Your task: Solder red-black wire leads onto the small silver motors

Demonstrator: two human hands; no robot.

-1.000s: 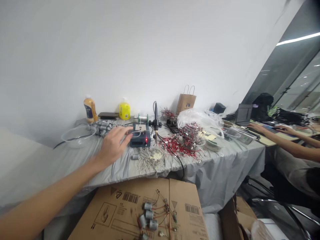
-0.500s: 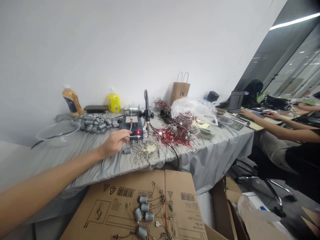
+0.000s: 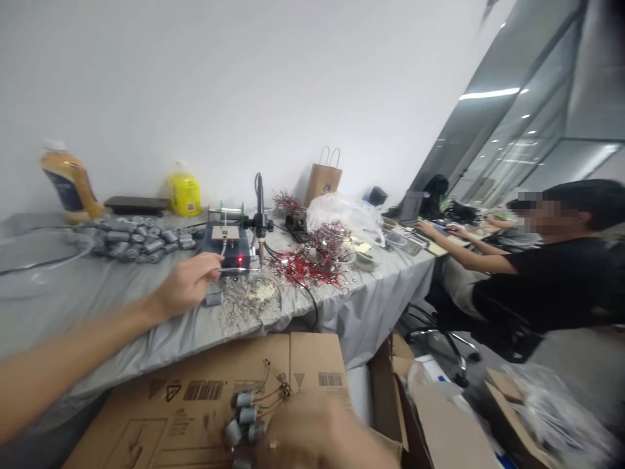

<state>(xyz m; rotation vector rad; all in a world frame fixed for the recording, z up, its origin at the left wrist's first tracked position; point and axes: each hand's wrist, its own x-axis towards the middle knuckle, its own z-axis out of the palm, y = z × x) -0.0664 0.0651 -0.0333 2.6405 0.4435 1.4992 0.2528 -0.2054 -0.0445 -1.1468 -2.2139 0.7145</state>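
Observation:
My left hand (image 3: 188, 283) is closed in a pinch on a thin silvery tool (image 3: 239, 269), its exact kind too small to make out. The tool points right, toward the tip of an upright soldering iron (image 3: 260, 228). Behind it stands a dark box with a red light (image 3: 237, 244). A single small motor (image 3: 213, 298) lies just below my left hand, beside scattered bits (image 3: 254, 296). Smeared by motion, my right hand (image 3: 322, 430) is low over the cardboard box (image 3: 180, 404), next to several wired motors (image 3: 247, 415) and partly covering them. Its fingers cannot be made out.
Left on the table are a pile of motors (image 3: 141, 240), a clear bowl (image 3: 43, 260) and two bottles. Red wired parts (image 3: 312, 264) and a plastic bag (image 3: 342, 215) lie right of the iron. A seated person (image 3: 541, 267) works farther right; open cartons (image 3: 385, 384) stand below.
The view has turned right, so the table things sit farther left. My right hand has come into view over the wired motors. My left hand keeps its pinch on the thin tool.

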